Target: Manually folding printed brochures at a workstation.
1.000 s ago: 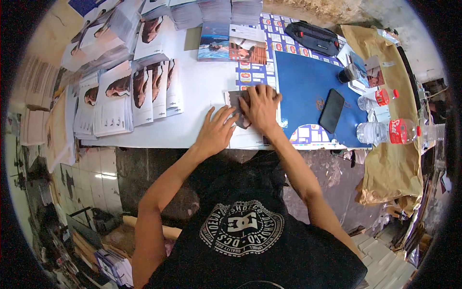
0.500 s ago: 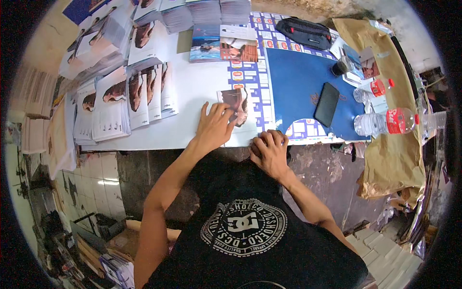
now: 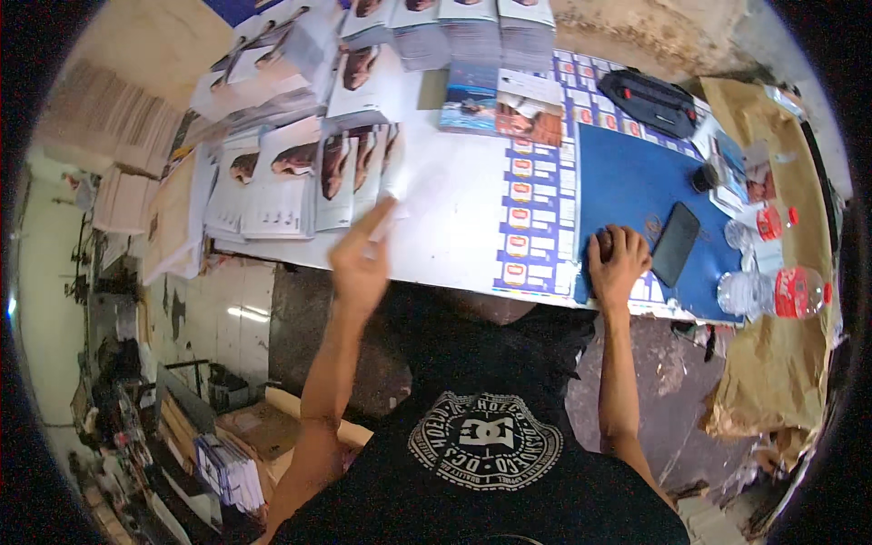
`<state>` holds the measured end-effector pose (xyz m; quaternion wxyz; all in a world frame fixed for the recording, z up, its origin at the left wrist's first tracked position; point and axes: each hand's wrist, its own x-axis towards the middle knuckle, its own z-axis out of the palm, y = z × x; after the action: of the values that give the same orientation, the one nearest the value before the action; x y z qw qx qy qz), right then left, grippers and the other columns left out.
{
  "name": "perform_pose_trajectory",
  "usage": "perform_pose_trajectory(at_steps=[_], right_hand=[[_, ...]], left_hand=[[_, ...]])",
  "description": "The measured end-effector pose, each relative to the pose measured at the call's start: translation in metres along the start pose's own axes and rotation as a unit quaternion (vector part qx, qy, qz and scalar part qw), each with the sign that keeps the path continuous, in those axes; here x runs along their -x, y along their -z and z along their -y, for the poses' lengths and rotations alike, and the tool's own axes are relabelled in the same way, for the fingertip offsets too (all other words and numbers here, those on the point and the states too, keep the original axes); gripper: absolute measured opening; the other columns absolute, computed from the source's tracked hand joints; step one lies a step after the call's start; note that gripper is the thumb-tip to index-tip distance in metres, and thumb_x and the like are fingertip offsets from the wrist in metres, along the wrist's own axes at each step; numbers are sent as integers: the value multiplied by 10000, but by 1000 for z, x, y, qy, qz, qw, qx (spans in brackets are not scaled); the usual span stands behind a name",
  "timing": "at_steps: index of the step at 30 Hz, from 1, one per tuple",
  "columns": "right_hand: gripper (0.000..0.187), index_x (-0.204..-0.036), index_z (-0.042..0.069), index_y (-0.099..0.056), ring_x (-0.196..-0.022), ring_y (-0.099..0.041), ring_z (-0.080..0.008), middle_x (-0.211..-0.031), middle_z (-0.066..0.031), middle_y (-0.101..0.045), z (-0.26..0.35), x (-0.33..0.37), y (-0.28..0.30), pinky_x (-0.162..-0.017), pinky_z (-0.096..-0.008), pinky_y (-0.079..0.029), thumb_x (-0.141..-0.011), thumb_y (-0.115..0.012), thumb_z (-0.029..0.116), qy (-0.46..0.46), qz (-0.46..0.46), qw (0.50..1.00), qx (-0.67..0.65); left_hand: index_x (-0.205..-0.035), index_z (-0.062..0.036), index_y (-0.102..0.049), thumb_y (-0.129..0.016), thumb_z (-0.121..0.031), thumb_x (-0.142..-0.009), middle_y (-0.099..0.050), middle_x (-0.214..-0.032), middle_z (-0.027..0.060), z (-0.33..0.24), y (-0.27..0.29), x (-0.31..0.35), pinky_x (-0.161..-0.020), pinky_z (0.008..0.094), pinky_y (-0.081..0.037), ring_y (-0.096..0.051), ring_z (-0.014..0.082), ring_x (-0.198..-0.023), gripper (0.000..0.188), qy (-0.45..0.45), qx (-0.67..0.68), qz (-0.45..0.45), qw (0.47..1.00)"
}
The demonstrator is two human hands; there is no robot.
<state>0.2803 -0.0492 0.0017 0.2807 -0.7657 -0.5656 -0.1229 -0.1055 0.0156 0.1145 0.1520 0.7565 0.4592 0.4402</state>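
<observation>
Blue sheet (image 3: pixel 627 182) beneath right hand (image 3: pixel 620 262)

likely a print workshop: stacked leaflets (image 3: pixel 363 80)

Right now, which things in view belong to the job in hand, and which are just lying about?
Seemingly in the job: overlapping leaflets near the blurred left hand; leaflet stacks; blue sheet beneath the right hand.

Apparently lying about: phone; large bottle; small bottle; black bag; cup.
</observation>
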Motion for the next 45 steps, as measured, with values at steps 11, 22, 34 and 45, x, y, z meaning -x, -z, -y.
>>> perform_pose_trajectory(at_steps=[11, 22, 34, 45], right_hand=[[569, -1267, 125, -629, -1396, -419, -321, -1436, -106, -519, 10, -2, 1, -1129, -624, -163, -816, -820, 417, -24, 9, 999, -18], [854, -1521, 113, -450, -1528, -257, -351, -1633, -143, -337, -11, 34, 21, -1170, -606, -118, -826, -816, 448, -26, 57, 997, -37], [736, -1504, 100, -478, -1515, -260, -385, -1622, -147, -360, -5, 29, 14, -1188, -570, -165, -895, -746, 414, -9, 41, 999, -21], [707, -1476, 76, -500, -1497, -302, -385, -1580, -176, -409, -11, 41, 12, -1187, -555, -158, -900, -740, 408, -15, 29, 999, 0]], left_hand=[[-1339, 27, -583, -854, -226, -818, -565, -1425, 211, 78, -3, -28, -1134, 463, -405, -519, 390, -1339, 640, -43, -133, 38, 989], [-958, -32, -768, -619, -308, -1031, -743, -871, 169, -20, 41, 72, -771, 350, -536, -694, 192, -800, 322, 271, 58, 521, 807], [-1425, -100, -492, -503, -370, -1067, -432, -1429, 228, -47, 2, 296, -1070, 486, -357, -446, 332, -1290, 449, 422, 242, 488, 725], [-1587, -78, -312, -458, -337, -1079, -161, -1677, 245, 31, -30, 353, -1222, 571, -207, -206, 438, -1530, 589, 307, -117, 431, 840]])
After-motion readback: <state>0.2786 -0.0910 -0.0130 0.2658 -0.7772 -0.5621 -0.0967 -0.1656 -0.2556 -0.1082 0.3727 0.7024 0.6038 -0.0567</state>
